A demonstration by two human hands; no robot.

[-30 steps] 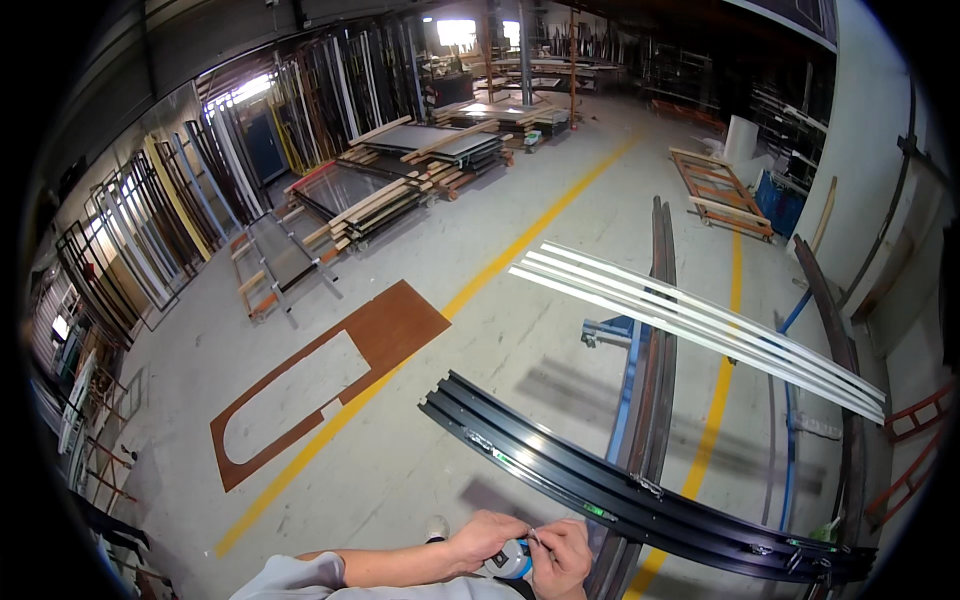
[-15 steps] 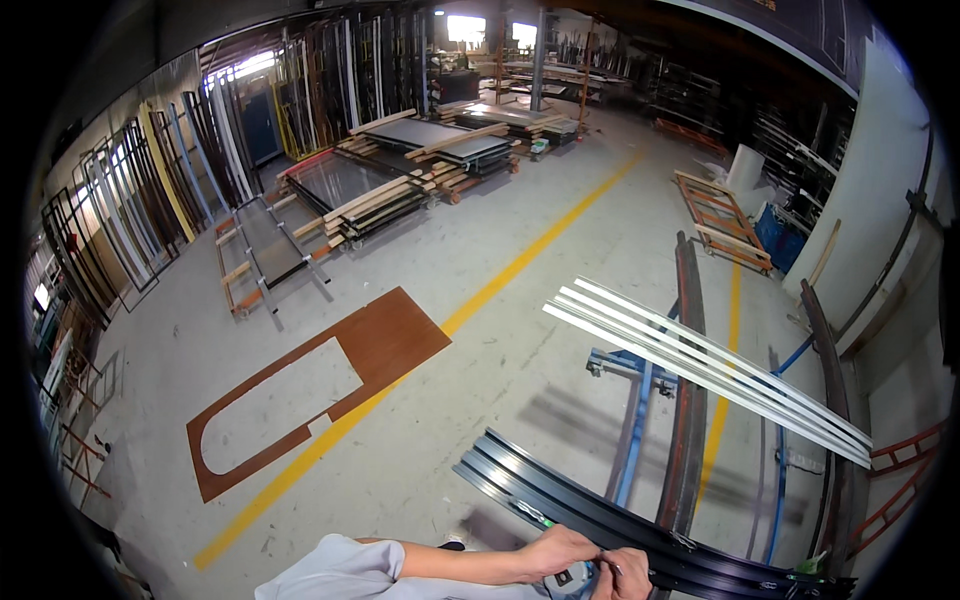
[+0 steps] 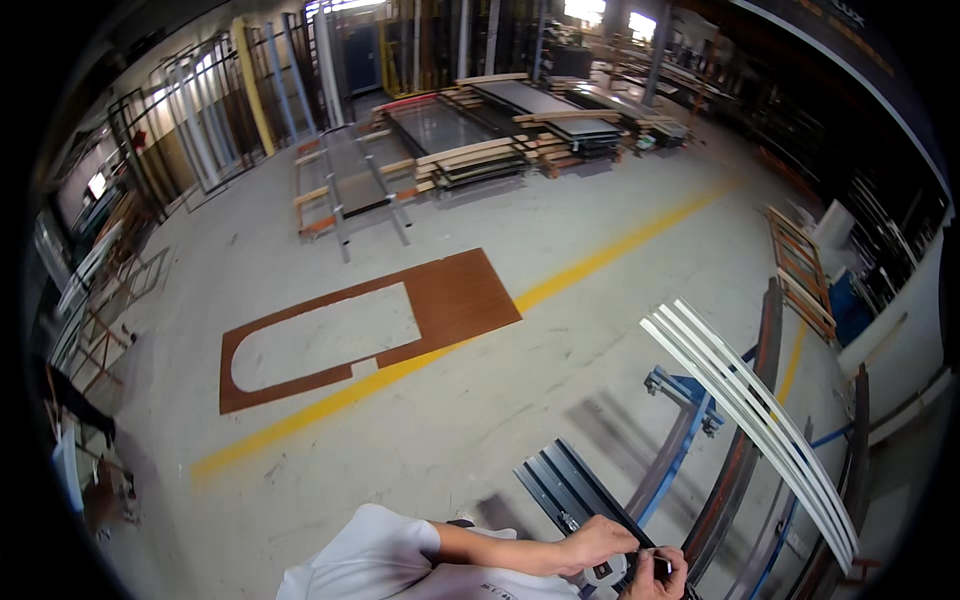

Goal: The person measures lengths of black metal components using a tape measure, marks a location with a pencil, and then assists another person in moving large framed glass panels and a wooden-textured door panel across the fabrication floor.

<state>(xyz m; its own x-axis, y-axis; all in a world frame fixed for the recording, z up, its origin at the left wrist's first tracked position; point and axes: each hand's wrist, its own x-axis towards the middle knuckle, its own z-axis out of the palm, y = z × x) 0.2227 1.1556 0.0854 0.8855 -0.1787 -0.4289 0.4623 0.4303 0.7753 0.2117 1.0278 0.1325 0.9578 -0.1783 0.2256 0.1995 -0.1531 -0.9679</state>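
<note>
My left hand [image 3: 600, 543] reaches in from the left across dark metal profiles [image 3: 575, 485]. Its fingers are drawn together and point at my right hand. Close beside it, my right hand [image 3: 655, 575] is curled with thumb and fingers pinched. What sits in either pinch is too small to make out. Just below my left hand shows a rounded grey-white case like a tape measure [image 3: 605, 573]; I cannot tell which hand, if any, supports it. A small metallic piece [image 3: 568, 522] lies on the profiles by my left wrist.
Pale long strips [image 3: 750, 420] rest across a dark beam [image 3: 745, 450] and blue-framed stand [image 3: 685, 400] at the right. A brown cut-out sheet [image 3: 465, 300] lies on the floor over a yellow line [image 3: 600, 265]. Stacked panels [image 3: 440, 130] stand farther back. A person's dark-clothed leg [image 3: 80, 400] shows far left.
The view has turned left, so the floor sheet, stacks and strips sit farther right. Both my hands stay close together over the dark profiles.
</note>
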